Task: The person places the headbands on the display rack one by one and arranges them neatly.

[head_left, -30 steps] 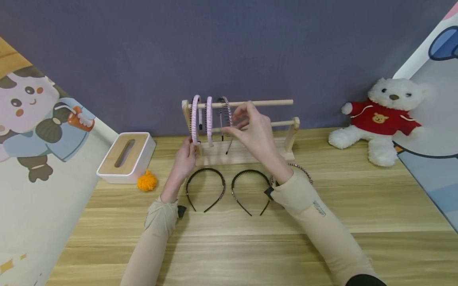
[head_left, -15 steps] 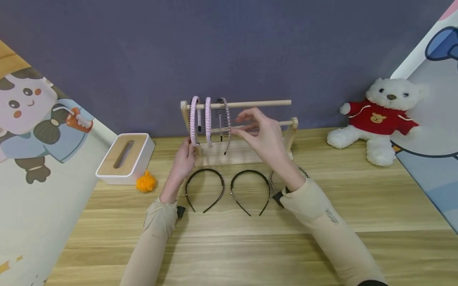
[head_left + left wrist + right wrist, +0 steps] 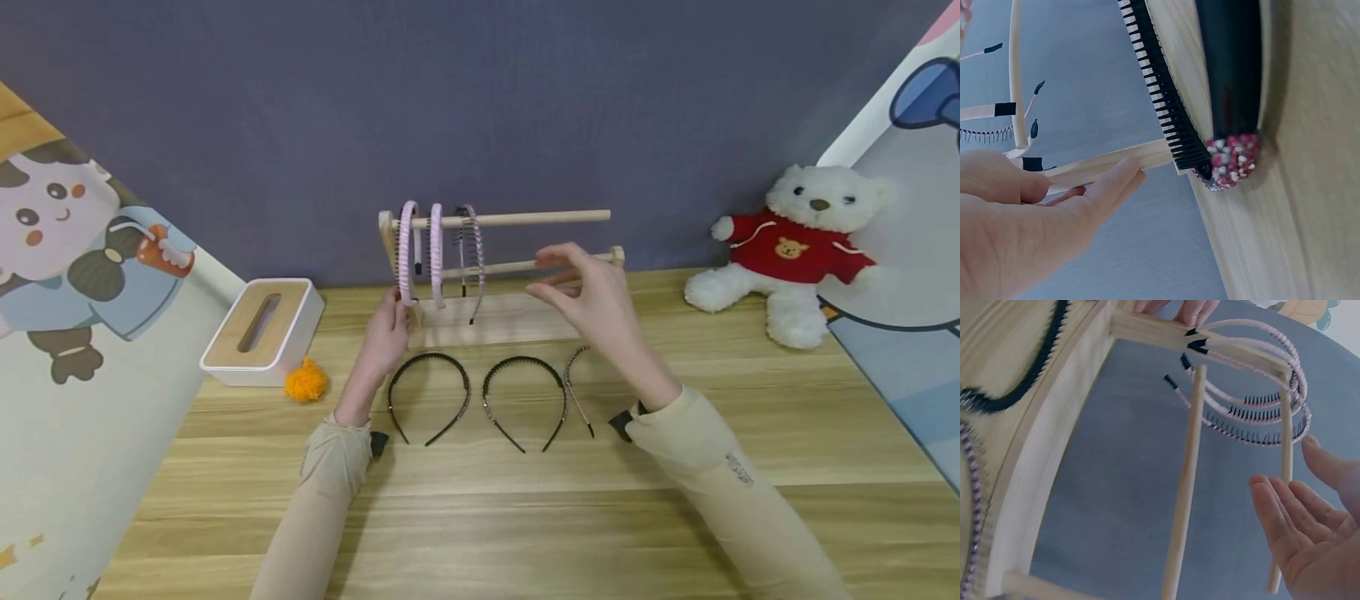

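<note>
A wooden headband rack (image 3: 510,323) stands against the dark backdrop. My left hand (image 3: 386,337) holds its left upright (image 3: 1147,154) low down, thumb on one side and fingers on the other. Two pink headbands, one outer (image 3: 406,258) and one inner (image 3: 437,258), hang from the upper bar (image 3: 547,218). Right of them hangs a thin beaded headband (image 3: 478,258). My right hand (image 3: 596,296), fingers apart and holding nothing, hovers in front of the rack's right half. In the right wrist view, its fingertips (image 3: 1259,481) are apart from the hung headbands.
On the table before the rack lie two black headbands, left (image 3: 429,356) and middle (image 3: 525,360), and a beaded one (image 3: 572,387), partly hidden by the right arm. A tissue box (image 3: 300,325) and orange pompom (image 3: 307,381) sit left, a teddy bear (image 3: 795,242) right.
My right hand has let go of the beaded headband on the upper bar and drawn away to the right and slightly down. The left hand stays on the upright.
</note>
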A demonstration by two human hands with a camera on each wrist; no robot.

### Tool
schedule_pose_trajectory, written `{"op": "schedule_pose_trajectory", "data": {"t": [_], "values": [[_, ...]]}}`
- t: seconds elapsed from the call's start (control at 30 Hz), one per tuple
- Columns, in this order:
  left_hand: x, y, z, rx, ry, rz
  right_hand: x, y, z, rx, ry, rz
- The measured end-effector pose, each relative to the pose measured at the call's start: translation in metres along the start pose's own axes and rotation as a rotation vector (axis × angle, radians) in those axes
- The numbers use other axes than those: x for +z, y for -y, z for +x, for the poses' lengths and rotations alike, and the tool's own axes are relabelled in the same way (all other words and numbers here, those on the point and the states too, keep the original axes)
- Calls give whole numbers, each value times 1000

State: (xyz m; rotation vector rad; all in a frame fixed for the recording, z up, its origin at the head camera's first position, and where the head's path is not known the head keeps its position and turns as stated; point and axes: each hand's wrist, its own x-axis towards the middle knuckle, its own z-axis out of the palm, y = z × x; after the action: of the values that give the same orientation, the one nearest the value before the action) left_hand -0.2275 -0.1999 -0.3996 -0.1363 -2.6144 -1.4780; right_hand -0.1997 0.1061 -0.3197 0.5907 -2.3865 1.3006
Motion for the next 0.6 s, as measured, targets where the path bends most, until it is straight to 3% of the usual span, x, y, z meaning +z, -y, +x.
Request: {"op": "schedule_pose_trajectory", "data": {"t": [0.6], "values": [[-1, -2, -1, 11, -6, 11, -21, -45, -28, 59, 67, -137]]}}
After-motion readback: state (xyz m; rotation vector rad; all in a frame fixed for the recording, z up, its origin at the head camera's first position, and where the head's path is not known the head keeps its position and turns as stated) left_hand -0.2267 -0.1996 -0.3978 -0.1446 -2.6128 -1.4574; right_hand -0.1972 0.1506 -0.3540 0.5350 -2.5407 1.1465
